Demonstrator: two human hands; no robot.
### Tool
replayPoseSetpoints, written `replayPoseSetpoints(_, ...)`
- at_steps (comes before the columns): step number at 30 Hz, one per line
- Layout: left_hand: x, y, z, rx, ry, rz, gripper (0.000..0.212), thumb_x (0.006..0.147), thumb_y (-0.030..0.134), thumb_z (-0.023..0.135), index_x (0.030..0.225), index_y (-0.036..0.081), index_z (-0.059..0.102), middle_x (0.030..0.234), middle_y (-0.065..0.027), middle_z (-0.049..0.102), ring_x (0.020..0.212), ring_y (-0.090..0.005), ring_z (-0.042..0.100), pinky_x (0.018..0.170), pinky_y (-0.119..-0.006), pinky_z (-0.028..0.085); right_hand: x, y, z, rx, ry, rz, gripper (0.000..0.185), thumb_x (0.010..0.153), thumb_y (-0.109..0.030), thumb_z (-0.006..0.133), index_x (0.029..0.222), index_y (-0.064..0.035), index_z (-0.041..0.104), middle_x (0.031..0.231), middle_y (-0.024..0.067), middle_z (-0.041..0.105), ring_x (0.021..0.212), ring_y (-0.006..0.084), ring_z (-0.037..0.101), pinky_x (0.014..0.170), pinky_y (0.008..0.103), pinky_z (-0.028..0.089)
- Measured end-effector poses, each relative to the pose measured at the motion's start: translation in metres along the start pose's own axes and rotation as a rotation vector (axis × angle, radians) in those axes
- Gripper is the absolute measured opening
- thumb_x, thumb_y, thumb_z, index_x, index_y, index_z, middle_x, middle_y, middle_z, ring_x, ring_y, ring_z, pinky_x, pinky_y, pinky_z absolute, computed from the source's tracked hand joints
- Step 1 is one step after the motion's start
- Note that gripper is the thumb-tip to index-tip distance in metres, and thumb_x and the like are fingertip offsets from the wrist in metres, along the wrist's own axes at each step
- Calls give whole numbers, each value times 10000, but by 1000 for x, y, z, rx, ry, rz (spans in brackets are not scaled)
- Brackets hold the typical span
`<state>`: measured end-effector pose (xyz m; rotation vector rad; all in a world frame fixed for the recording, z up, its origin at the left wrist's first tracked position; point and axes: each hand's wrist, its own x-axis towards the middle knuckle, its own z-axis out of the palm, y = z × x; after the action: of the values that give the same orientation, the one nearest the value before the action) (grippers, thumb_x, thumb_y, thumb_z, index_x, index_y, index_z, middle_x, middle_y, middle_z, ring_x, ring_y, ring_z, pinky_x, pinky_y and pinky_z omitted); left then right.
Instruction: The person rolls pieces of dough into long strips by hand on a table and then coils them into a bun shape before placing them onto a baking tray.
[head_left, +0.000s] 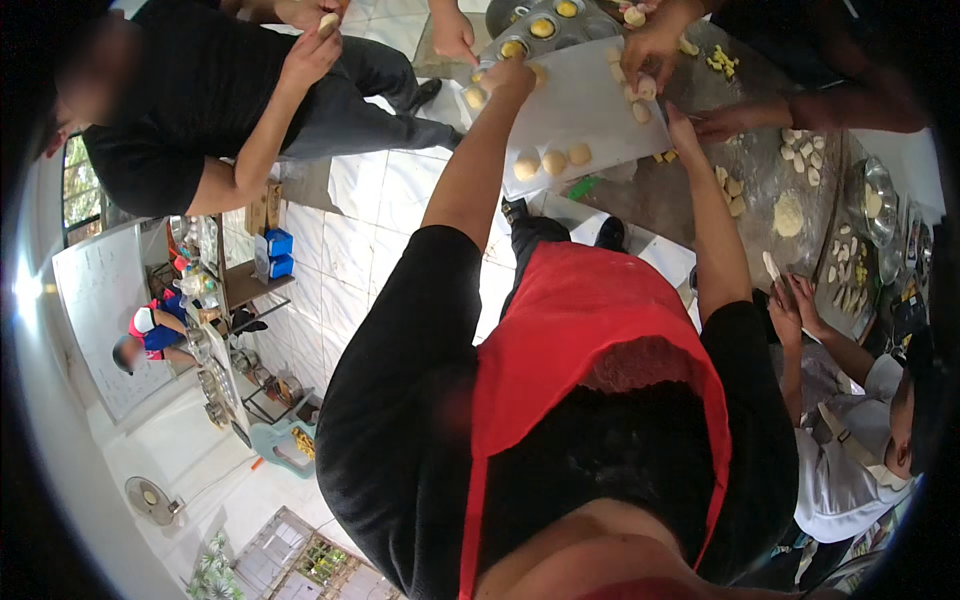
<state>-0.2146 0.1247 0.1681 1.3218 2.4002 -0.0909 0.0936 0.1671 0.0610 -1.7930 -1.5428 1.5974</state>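
Observation:
My left hand (508, 78) reaches over the near left corner of a muffin tin (491, 54), beside cups with yellow contents; its fingertips are partly hidden. Below them a round dough piece (474, 97) lies at the left edge of a white sheet (577, 97). My right hand (681, 129) grips the sheet's right edge. Three dough balls (554, 162) sit in a row near its lower edge, and several smaller dough pieces (640, 112) along its right side. Another person's hand (649, 60) holds dough there.
Dough pieces (802, 154), a flour pile (788, 214) and yellow cubes (721, 61) lie on the worktable (757, 187). A steel bowl (879, 199) stands at far right. Co-workers' hands (453, 34) work around the tin and table; a person (247, 97) stands at left holding dough.

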Motion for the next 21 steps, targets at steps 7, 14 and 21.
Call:
replayPoseSetpoints(7,-108,-66,65,-757,499,45,439,841,200,466,1232,11,409,1011,-218,550,907,-310,550,798,-390,419,-34,-4,8,122,163,126,614,908,-475,310,1209,38,463,1212,222,490,1138,342,457,907,407,356)
replayPoseSetpoints(14,-182,-114,119,-987,465,-275,378,851,167,485,1163,-34,417,1097,-190,405,931,-247,465,841,-344,383,-101,-29,5,-73,397,-9,505,920,-425,344,1178,-26,514,1175,176,529,1106,296,493,903,380,373)
replayPoseSetpoints(21,-200,-86,130,-955,498,-45,359,828,108,500,1148,-33,418,1085,-172,404,947,-251,460,827,-353,381,-155,67,-3,-53,212,-310,254,866,-228,533,1003,-23,596,918,103,636,853,212,606,754,301,453)
